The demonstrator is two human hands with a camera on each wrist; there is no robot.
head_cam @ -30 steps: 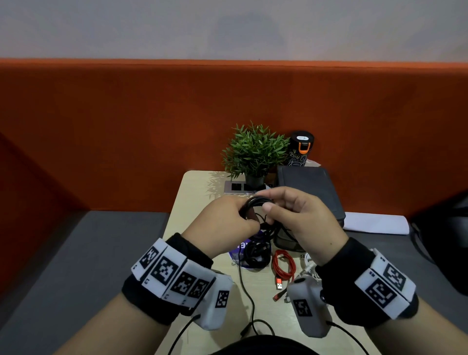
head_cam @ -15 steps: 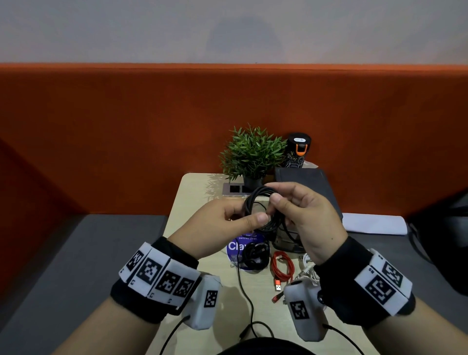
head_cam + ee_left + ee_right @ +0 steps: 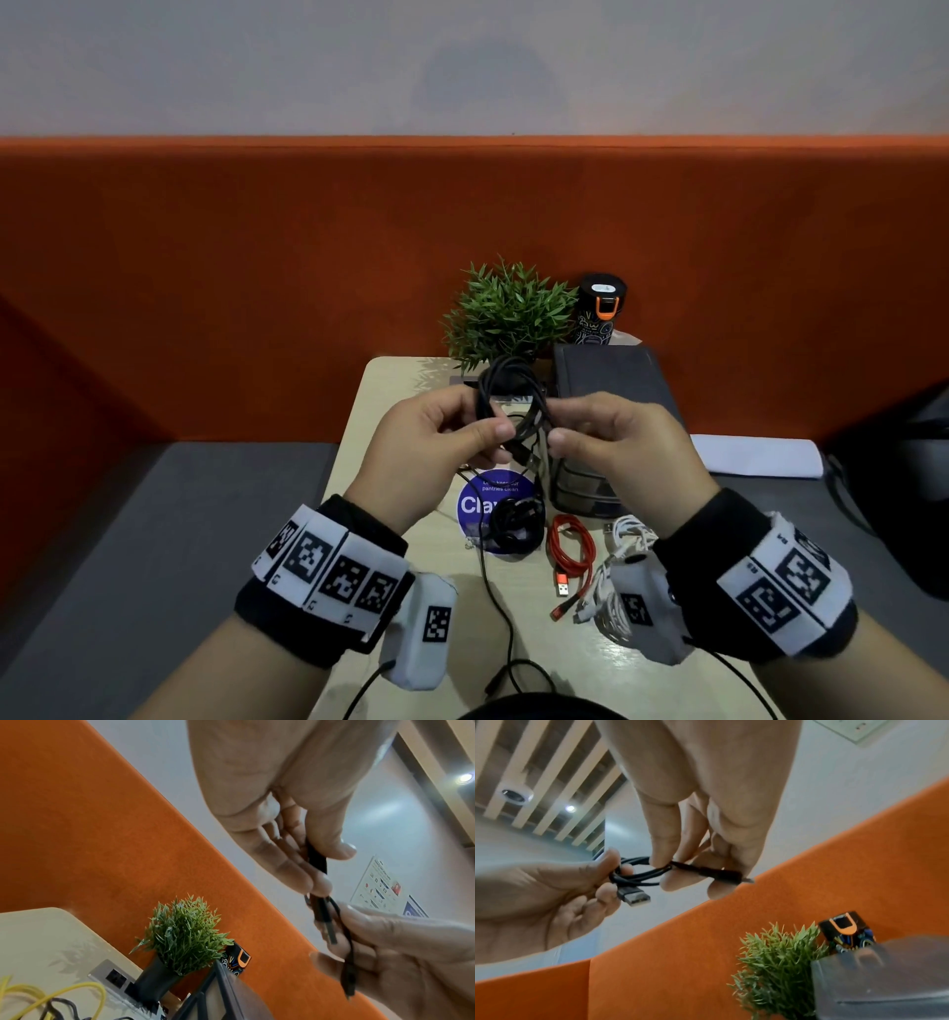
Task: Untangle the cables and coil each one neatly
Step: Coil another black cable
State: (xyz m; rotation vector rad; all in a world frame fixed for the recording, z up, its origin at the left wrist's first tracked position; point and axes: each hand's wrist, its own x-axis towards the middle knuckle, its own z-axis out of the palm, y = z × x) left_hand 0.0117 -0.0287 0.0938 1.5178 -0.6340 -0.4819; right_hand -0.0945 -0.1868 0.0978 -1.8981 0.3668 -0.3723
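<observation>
A black cable [image 3: 508,395] is looped into a small coil in the air above the beige table [image 3: 390,390]. My left hand [image 3: 488,419] pinches the coil's left side between thumb and fingers. My right hand [image 3: 554,424] pinches its right side. In the right wrist view my right hand [image 3: 680,870] holds the strand by its small plug [image 3: 721,876], while the USB plug [image 3: 634,897] sticks out by the left hand's fingers. The left wrist view shows my left hand [image 3: 326,866] gripping the black cable [image 3: 317,860]. Another black coil [image 3: 516,524], a red cable [image 3: 570,552] and a white cable [image 3: 624,537] lie on the table.
A potted plant [image 3: 508,313], a black bottle [image 3: 598,308] and a dark box [image 3: 611,380] stand at the table's far end against the orange partition [image 3: 257,282]. A yellow cable [image 3: 51,1000] lies near a socket panel [image 3: 113,975]. Grey seating flanks the narrow table.
My hands have drawn slightly apart and risen a little. The right hand's fingers have shifted from over the left hand to the coil's right side, and the loop now stands between the hands.
</observation>
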